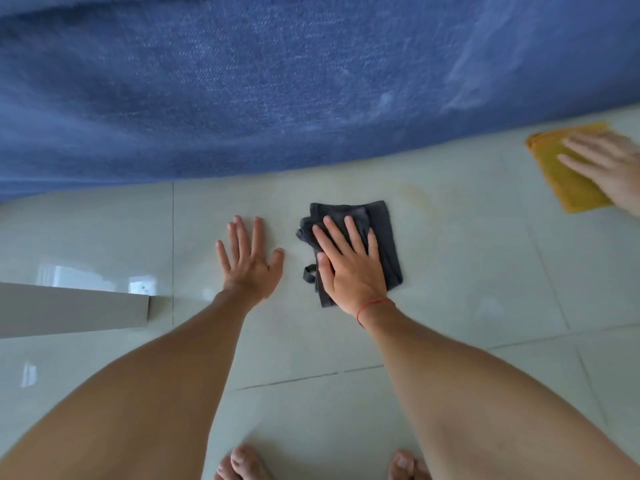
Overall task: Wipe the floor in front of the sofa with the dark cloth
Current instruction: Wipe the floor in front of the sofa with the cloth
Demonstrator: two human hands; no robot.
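The dark cloth (386, 237), folded and grey-black with a small loop at its left edge, lies flat on the pale tiled floor (467, 271) just in front of the blue sofa (277, 81). My right hand (349, 265) presses flat on the cloth's left half, fingers spread and pointing toward the sofa. A red thread circles that wrist. To the left of the cloth, my left hand (247, 261) rests palm-down on the bare tile, fingers apart, holding nothing.
Another person's hand (609, 161) presses a yellow cloth (561, 178) on the floor at the far right. A beige furniture edge (72, 310) juts in from the left. My bare toes (242, 462) show at the bottom edge.
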